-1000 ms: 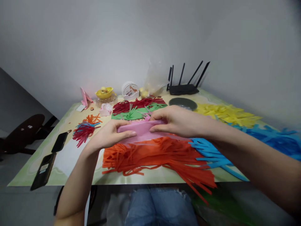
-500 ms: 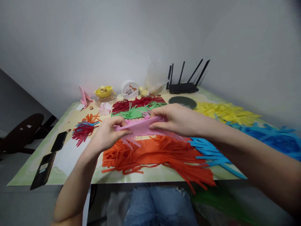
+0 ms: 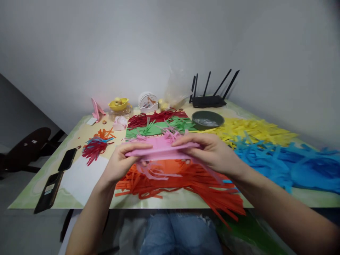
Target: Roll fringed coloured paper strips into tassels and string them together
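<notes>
Both hands hold a pink fringed sheet [image 3: 156,153] stretched between them above the table. My left hand [image 3: 124,159] pinches its left end, thumb below and fingers on top. My right hand [image 3: 209,152] grips the right end the same way. Thin pink strips dangle from the sheet's near side, and more stand up behind it. Beneath it lies an orange fringed sheet [image 3: 164,179], its strips hanging over the table's front edge. Just behind are a green fringed sheet [image 3: 151,130] and a dark red one [image 3: 148,118].
Yellow strips [image 3: 260,131] and blue strips [image 3: 287,163] cover the right side. A dark bowl [image 3: 207,120] and a black router [image 3: 209,101] stand behind. On the left are a multicoloured tassel [image 3: 95,147], white paper [image 3: 82,177], a phone [image 3: 67,159] and a dark case [image 3: 47,191].
My hands have turned the pink sheet so its broad face shows, and they sit slightly lower. My right hand has shifted right, uncovering more of the bowl and green sheet.
</notes>
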`<state>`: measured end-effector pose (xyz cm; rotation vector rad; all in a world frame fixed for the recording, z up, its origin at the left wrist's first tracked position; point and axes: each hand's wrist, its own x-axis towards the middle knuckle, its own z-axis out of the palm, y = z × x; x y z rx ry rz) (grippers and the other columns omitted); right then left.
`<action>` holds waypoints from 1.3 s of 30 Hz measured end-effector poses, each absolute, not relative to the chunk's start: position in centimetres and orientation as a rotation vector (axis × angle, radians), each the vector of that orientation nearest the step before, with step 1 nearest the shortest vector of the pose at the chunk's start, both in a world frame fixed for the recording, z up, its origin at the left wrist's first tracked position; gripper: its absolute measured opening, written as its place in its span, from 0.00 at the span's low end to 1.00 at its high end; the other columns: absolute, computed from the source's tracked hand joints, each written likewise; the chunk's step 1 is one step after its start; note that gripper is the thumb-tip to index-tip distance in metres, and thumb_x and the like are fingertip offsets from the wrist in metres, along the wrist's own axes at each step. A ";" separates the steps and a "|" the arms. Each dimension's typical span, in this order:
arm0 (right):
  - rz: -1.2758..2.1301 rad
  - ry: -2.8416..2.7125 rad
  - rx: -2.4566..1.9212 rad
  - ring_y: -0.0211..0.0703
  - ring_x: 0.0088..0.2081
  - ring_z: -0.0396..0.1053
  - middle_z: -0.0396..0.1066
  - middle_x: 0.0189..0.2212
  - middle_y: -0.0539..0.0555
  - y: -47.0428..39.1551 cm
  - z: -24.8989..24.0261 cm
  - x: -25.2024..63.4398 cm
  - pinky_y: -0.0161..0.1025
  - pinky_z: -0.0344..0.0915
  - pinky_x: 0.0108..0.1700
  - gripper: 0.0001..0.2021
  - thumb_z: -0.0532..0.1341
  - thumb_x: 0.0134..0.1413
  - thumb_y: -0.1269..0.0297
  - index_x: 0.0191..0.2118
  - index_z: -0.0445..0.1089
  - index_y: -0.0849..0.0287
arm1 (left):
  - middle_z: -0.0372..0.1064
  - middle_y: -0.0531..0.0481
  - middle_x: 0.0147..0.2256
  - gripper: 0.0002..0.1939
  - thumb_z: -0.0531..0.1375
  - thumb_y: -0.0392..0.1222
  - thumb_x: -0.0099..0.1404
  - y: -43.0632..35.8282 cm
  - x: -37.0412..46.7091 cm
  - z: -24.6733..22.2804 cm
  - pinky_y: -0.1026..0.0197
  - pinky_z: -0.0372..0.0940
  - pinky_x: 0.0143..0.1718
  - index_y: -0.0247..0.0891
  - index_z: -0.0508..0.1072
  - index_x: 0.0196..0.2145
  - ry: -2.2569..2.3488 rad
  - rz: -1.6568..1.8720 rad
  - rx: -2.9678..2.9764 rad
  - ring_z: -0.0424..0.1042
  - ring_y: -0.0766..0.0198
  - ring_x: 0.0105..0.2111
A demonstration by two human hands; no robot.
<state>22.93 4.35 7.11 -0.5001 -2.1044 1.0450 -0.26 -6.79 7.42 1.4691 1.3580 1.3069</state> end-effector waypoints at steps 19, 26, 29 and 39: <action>0.779 -2.262 -0.288 0.39 0.33 0.73 0.76 0.30 0.54 3.7 5.7 23.2 0.33 0.66 0.36 0.07 0.58 0.58 0.68 0.33 0.73 0.59 | 0.69 0.51 0.27 0.07 0.64 0.40 0.59 -7.4 0.4 6.7 0.66 0.63 0.33 0.35 0.71 0.28 1.655 1.285 1.825 0.68 0.66 0.29; 0.587 -2.255 -0.489 0.41 0.40 0.74 0.76 0.43 0.56 2.8 5.1 23.3 0.33 0.67 0.40 0.14 0.58 0.58 0.69 0.50 0.69 0.60 | 0.75 0.48 0.37 0.07 0.61 0.38 0.61 -7.2 1.0 6.7 0.62 0.65 0.41 0.36 0.73 0.39 1.820 1.182 1.952 0.72 0.62 0.37; 0.639 -2.258 -0.576 0.41 0.37 0.74 0.77 0.38 0.54 2.9 5.0 23.3 0.33 0.67 0.37 0.09 0.59 0.57 0.68 0.43 0.72 0.60 | 0.73 0.50 0.29 0.06 0.60 0.40 0.62 -7.3 0.8 6.5 0.64 0.64 0.35 0.35 0.72 0.31 1.802 1.151 1.868 0.71 0.64 0.31; 1.386 -1.857 -0.608 0.36 0.26 0.73 0.76 0.24 0.50 2.5 4.2 23.1 0.29 0.69 0.29 0.06 0.61 0.55 0.64 0.36 0.73 0.59 | 0.73 0.50 0.23 0.10 0.61 0.42 0.62 -7.6 1.6 5.5 0.67 0.66 0.25 0.32 0.74 0.38 1.317 1.370 1.302 0.71 0.68 0.22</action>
